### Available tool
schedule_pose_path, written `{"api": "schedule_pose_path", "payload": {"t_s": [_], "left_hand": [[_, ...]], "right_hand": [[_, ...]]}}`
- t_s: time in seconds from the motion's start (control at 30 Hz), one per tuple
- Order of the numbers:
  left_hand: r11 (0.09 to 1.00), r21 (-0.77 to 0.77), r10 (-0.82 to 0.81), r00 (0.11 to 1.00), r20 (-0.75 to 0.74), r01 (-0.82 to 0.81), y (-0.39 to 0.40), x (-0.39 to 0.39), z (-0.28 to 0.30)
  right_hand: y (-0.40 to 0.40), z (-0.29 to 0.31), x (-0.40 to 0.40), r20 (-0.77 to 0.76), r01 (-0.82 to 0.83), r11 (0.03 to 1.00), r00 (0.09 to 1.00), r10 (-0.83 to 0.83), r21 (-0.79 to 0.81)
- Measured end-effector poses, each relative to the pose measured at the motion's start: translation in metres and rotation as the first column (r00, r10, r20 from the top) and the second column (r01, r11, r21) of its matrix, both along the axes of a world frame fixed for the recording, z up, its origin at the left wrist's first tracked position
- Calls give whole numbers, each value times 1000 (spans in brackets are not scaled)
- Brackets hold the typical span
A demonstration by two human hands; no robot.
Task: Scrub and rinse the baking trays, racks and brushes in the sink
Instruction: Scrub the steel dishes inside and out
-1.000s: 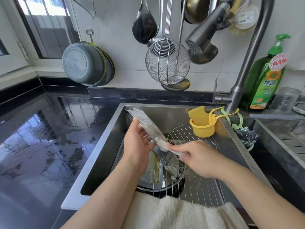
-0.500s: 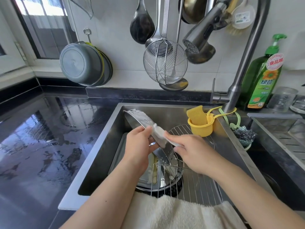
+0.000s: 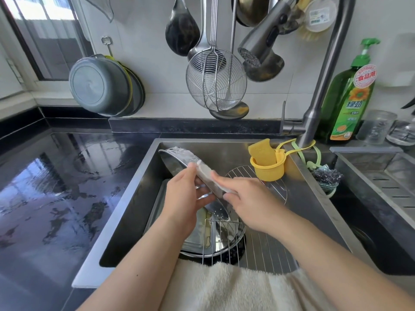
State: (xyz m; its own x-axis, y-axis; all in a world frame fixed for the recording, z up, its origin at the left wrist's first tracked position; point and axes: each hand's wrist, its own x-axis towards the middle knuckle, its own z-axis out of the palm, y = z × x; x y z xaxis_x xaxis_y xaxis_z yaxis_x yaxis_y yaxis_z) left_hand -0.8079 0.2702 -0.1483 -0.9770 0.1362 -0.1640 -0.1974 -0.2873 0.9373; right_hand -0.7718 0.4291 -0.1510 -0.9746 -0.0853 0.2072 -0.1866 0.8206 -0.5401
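1. Two hands over the sink [image 3: 139, 198], both busy on one perforated metal tray [image 3: 179, 157], which is held up on edge above the other dishes.
2. Key relation: the tray's long axis runs diagonally, far-left and high (soapy end near the sink's back wall) down to near-right and low, where its holed end [image 3: 219, 211] dips toward the pile below. It sits between the two hands.
3. Left hand [image 3: 184, 198] is on the tray's left side, about mid-length, thumb over the top rim and fingers curled underneath: it grips the tray and steadies it.
4. Right hand [image 3: 249, 198] comes in from the right, fingers closed on a pale scrub pad [image 3: 210, 175] pressed flat against the tray's upper edge, just beside the left thumb.
5. Judgement: a scrub stroke will run along the tray's long axis. The soapy far-left stretch lies up and away from the pad, the holed end lies down and nearer. The right hand does the travelling, the left only holds.
6. Pose: both forearms reach in from the near edge and converge, wrists roughly level, right wrist bent slightly inward.
7. Below: a flat tray [image 3: 197, 234] with foam, a wire rack [image 3: 258, 250] leaning across the sink floor, a round rack [image 3: 276, 187] behind the right hand.
8. Faucet head [image 3: 258, 48] hangs above and shows no water, so this looks like scrubbing, with the rinse not yet done.
9. Wet black desk [image 3: 56, 187] to the left; a towel [image 3: 224, 286] lies on the near rim.
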Motion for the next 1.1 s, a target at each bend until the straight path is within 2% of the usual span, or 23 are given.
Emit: {"api": "schedule_pose_path", "payload": {"t_s": [0.1,0.17,0.37,0.53,0.67,0.73,0.83,0.93,1.0,1.1], "left_hand": [[995,70,66,998,6,-66,-4,-4,0],[990,117,79,997,-11,-77,-5,-4,0],[974,226,0,1000,-20,4,-5,-2,2],[940,340,-3,996,93,-29,-7,-3,5],[989,147,-25,994,107,9,3,4,6],[993,115,-18,994,108,5,4,5,6],[973,207,79,992,100,-99,-3,1,8],[931,323,135,982,133,-172,-10,-2,10],[953,280,86,990,116,-116,-6,-1,8],[989,150,-31,993,110,14,2,3,6]], "right_hand": [[22,-4,0,124,87,995,988,-92,43],[27,-4,5,166,70,997,983,-72,17],[3,-3,6,-12,-58,997,998,58,-50],[19,-3,6,74,26,1000,997,-25,-13],[2,-2,8,32,-80,997,996,80,-3],[-3,-3,4,18,-73,997,997,72,11],[10,-3,1,103,-33,999,994,30,29],[24,-4,8,218,-74,997,973,68,20],[22,-2,7,186,-74,996,980,64,46],[5,3,0,50,-49,995,998,45,91]]}}
